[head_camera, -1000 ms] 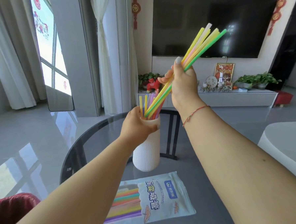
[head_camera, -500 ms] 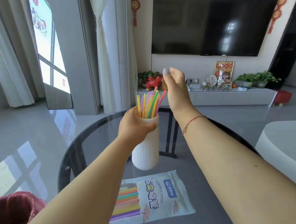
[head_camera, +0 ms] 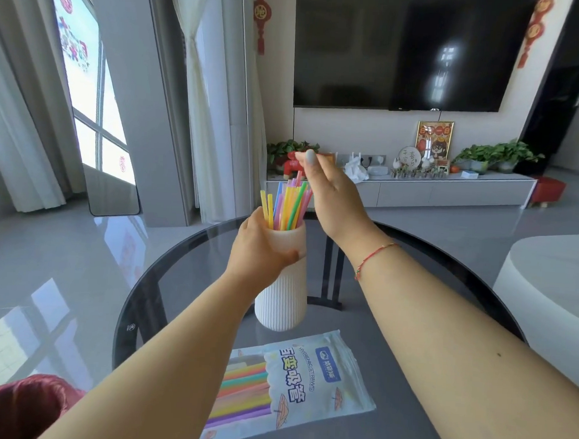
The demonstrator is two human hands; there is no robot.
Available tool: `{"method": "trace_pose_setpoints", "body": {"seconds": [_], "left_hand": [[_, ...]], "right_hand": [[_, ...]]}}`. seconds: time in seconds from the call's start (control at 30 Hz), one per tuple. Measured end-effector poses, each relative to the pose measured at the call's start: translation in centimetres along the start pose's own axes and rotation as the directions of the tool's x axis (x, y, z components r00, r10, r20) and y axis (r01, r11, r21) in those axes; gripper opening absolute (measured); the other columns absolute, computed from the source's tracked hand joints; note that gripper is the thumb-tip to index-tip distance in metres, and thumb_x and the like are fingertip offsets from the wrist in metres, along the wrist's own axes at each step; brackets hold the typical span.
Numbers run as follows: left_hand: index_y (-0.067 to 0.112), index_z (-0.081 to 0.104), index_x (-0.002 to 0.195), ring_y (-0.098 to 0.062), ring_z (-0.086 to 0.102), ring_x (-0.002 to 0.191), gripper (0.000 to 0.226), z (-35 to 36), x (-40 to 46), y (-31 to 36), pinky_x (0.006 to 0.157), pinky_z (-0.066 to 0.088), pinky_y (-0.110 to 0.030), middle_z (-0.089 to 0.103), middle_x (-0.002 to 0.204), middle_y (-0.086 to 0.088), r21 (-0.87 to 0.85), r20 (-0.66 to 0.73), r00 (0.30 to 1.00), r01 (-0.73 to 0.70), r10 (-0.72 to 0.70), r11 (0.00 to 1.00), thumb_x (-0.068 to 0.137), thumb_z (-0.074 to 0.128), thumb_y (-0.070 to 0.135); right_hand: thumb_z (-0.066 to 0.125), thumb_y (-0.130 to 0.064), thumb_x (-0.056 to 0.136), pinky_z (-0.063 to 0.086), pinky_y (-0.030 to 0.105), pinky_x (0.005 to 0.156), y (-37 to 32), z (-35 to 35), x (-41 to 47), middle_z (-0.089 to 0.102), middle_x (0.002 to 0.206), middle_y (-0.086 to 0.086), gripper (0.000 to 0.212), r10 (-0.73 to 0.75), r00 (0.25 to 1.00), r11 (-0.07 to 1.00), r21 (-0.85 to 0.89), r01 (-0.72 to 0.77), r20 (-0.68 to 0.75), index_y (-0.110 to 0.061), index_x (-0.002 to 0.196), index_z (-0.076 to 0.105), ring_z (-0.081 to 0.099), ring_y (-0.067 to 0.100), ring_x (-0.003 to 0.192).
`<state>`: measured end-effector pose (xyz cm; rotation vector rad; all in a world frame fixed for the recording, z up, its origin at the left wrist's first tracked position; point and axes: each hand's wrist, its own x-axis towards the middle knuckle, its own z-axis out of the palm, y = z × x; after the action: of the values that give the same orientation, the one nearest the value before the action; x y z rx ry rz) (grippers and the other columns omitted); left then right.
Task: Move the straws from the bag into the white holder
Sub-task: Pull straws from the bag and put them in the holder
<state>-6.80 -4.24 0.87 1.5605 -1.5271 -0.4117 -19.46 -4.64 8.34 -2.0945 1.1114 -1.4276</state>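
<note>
Head cam looks down at a round dark glass table (head_camera: 177, 280) with a white ribbed holder (head_camera: 282, 296) standing upright near the middle. My left hand (head_camera: 261, 248) is wrapped around the holder's upper part, fingers curled round the rim. A bunch of colored straws (head_camera: 287, 204) sits inside it, tops fanning out above the rim. My right hand (head_camera: 329, 194) hangs just above and beside the straw tops, thumb and fingers drawn close together; honestly can't tell if it's pinching a straw tip or nothing. On the table closer to me lies the printed straw bag (head_camera: 293, 384), flat, apart from the holder, with more straws visible through its clear window.
</note>
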Motion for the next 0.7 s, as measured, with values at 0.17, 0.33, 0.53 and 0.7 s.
{"method": "trace_pose_setpoints", "body": {"seconds": [0.17, 0.33, 0.53, 0.7], "left_hand": [[0.013, 0.03, 0.142, -0.025, 0.03, 0.135, 0.101, 0.0, -3.2, -1.7, 0.11, 0.03, -0.043, 0.037, 0.145, -0.007, 0.068, -0.047, 0.995, 0.091, -0.088, 0.994, 0.064, 0.084, 0.047], [0.017, 0.039, 0.13, -0.019, 0.035, 0.128, 0.079, -0.4, -6.1, -3.8, 0.105, 0.034, -0.035, 0.043, 0.137, -0.001, 0.147, -0.058, 0.993, 0.114, -0.106, 0.983, 0.07, 0.074, 0.055], [0.02, 0.038, 0.133, -0.017, 0.038, 0.129, 0.078, -0.8, -8.0, -4.2, 0.108, 0.034, -0.038, 0.043, 0.14, 0.002, 0.192, -0.008, 0.995, 0.095, -0.095, 0.977, 0.073, 0.072, 0.056], [0.023, 0.034, 0.14, -0.018, 0.033, 0.134, 0.089, -1.0, -9.7, -4.9, 0.11, 0.031, -0.041, 0.038, 0.148, 0.003, 0.36, 0.261, 0.962, -0.02, -0.08, 0.933, 0.069, 0.07, 0.064]], "right_hand": [[0.023, -0.045, 0.1, 0.037, 0.012, 0.091, 1.6, -1.3, -2.8, 0.061, 0.121, -0.005, 0.053, 0.098, 0.993, 0.992, 0.09, -0.092, -0.068, -0.014, 0.121, 0.061, 0.051, 0.006, 0.114], [0.028, -0.053, 0.094, 0.04, 0.034, 0.105, 4.2, -2.2, -5.3, 0.057, 0.12, -0.011, 0.054, 0.169, 0.978, 0.979, 0.134, -0.152, -0.124, -0.02, 0.124, 0.058, 0.051, 0.009, 0.12], [0.026, -0.048, 0.097, 0.038, 0.041, 0.109, 3.6, -2.5, -5.4, 0.056, 0.133, -0.001, 0.053, 0.19, 0.974, 0.965, 0.206, -0.163, -0.12, -0.016, 0.13, 0.053, 0.05, 0.015, 0.125], [0.026, -0.055, 0.096, 0.047, 0.046, 0.093, 5.3, -2.6, -6.9, 0.067, 0.096, 0.006, 0.058, 0.474, 0.871, 0.872, 0.208, -0.443, -0.132, -0.01, 0.108, 0.061, 0.063, 0.026, 0.098]]}}
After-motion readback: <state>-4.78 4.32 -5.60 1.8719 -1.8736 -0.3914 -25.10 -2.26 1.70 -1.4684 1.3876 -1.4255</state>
